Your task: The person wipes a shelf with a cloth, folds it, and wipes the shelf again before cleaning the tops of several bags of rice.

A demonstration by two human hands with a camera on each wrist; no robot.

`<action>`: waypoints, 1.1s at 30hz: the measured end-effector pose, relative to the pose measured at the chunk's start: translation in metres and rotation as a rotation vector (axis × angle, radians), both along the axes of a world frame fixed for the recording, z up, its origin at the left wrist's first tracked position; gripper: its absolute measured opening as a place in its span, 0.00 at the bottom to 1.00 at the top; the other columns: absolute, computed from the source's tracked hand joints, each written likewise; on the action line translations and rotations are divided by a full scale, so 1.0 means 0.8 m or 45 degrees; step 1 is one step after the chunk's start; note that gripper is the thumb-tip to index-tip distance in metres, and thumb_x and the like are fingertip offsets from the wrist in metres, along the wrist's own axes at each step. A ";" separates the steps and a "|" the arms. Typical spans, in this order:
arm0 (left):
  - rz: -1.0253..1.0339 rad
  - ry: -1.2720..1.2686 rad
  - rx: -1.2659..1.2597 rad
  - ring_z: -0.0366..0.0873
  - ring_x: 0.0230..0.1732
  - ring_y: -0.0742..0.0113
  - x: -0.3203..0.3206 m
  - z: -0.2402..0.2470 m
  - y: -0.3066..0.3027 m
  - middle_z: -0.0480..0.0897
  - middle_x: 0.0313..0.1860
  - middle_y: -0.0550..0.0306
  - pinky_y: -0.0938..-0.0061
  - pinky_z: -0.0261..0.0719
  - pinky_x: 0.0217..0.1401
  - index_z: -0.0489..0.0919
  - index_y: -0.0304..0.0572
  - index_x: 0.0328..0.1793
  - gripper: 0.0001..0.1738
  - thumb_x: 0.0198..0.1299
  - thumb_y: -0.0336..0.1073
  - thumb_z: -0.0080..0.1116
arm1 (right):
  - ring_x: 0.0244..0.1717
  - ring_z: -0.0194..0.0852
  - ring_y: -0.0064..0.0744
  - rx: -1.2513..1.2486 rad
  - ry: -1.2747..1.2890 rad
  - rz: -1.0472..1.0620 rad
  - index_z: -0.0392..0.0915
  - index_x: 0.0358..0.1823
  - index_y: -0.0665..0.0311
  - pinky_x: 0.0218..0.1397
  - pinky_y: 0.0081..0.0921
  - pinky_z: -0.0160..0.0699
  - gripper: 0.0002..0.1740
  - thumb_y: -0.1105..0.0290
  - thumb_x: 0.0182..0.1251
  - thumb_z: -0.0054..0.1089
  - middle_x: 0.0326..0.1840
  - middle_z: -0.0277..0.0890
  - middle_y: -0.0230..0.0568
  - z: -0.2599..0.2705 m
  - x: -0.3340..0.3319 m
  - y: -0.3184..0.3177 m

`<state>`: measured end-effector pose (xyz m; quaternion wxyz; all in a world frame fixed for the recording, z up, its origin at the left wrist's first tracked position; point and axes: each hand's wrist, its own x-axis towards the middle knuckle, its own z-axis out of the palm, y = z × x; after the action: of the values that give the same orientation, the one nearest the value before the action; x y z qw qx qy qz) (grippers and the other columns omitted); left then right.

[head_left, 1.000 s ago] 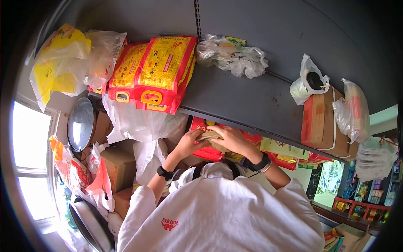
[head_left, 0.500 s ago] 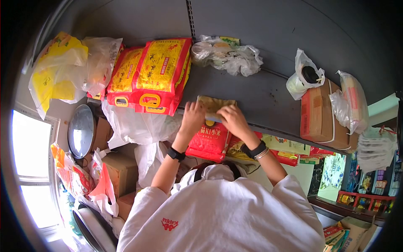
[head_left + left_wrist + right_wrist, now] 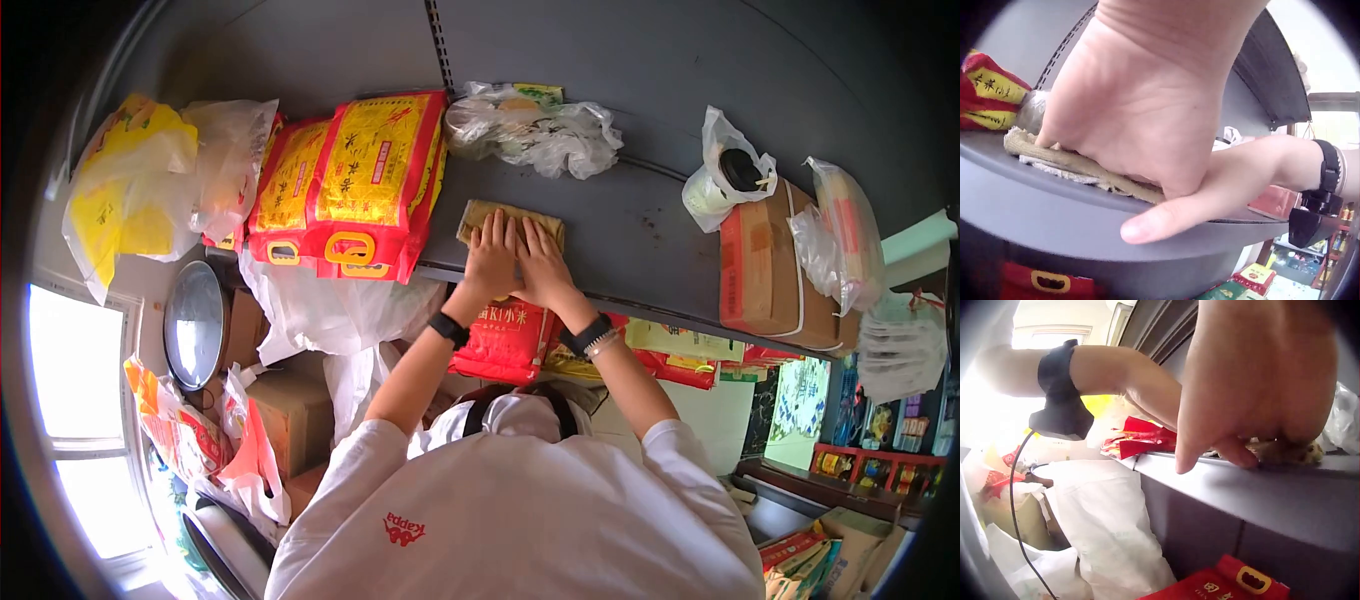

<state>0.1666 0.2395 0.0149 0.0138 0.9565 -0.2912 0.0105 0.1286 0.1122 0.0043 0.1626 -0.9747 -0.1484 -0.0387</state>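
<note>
A folded tan cloth lies flat on the grey shelf, close to its front edge. My left hand presses on the cloth's left and middle part, fingers extended forward. Beside it, my right hand rests on the right part, its fingers also stretched out. The two hands almost meet at the thumbs. In the left wrist view the cloth shows several layers beneath the left palm, with a pale grey underside. Fingers of the right hand hide most of the cloth in the right wrist view.
Red and yellow grain bags stand left on the shelf. Behind the cloth lies a clear plastic bag. A cardboard box with a bagged cup sits at right. Red packages are below the shelf edge.
The cloth, first bunched in both hands in front of the shelf edge, was laid on the shelf and now sits farther in. Both hands moved forward and flattened onto it.
</note>
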 end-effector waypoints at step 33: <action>-0.197 -0.090 0.090 0.46 0.73 0.34 -0.136 -0.005 -0.077 0.53 0.70 0.26 0.45 0.46 0.72 0.57 0.30 0.71 0.52 0.44 0.57 0.56 | 0.70 0.54 0.42 0.070 -0.418 -0.277 0.69 0.59 0.60 0.70 0.43 0.56 0.28 0.71 0.53 0.54 0.70 0.56 0.42 -0.045 -0.157 -0.066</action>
<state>0.0576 0.1782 0.0111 -0.0296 0.9301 -0.3646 0.0328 0.0028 0.0594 -0.0318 0.1576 -0.9607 -0.0658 -0.2186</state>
